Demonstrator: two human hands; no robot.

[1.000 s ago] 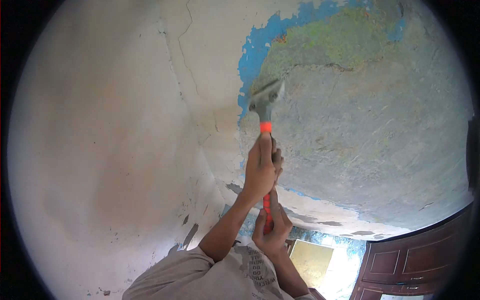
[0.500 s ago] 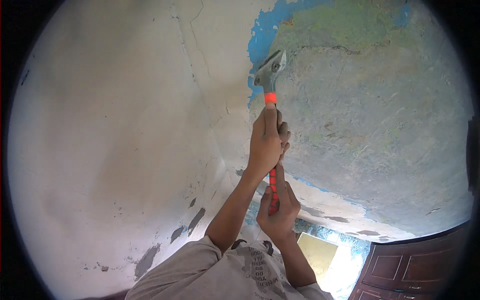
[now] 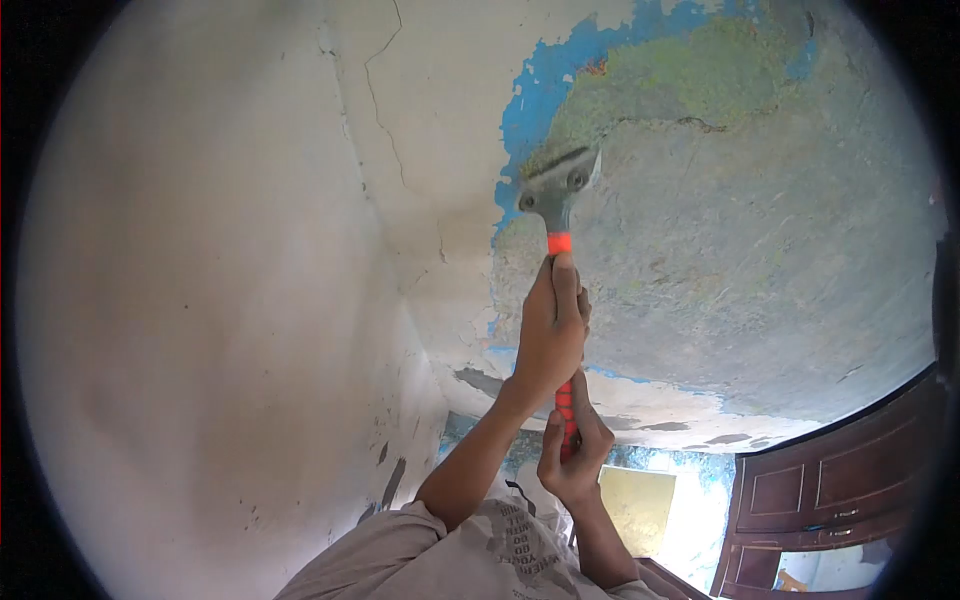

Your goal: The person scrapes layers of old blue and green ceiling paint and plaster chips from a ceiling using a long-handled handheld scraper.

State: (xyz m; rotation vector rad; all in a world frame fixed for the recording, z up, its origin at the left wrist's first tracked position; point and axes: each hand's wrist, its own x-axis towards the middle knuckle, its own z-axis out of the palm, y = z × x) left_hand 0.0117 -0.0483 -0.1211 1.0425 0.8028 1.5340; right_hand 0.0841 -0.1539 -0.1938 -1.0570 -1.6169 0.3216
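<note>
A long-handled scraper (image 3: 557, 195) has a grey metal head with two screws and a red grip banded in black. My left hand (image 3: 555, 325) closes around the handle just under the orange collar, thumb laid along it. Lower down, my right hand (image 3: 578, 458) grips the red end of the handle. The scraper's blade edge lies over the wall, where blue paint (image 3: 530, 115) borders the bare grey-green plaster (image 3: 700, 240). A thin crack runs through the plaster just beyond the blade.
Off-white painted wall (image 3: 230, 250) fills the left side, with thin cracks and dark chipped patches low down. At the lower right stand a dark brown wooden cabinet (image 3: 850, 490) and a bright opening with a yellowish panel (image 3: 635, 510). My shirt (image 3: 500, 560) shows at the bottom.
The scraper and both hands have shifted down and slightly right in the view, and the blade is tilted less steeply. The view itself has moved, showing more of the cabinet.
</note>
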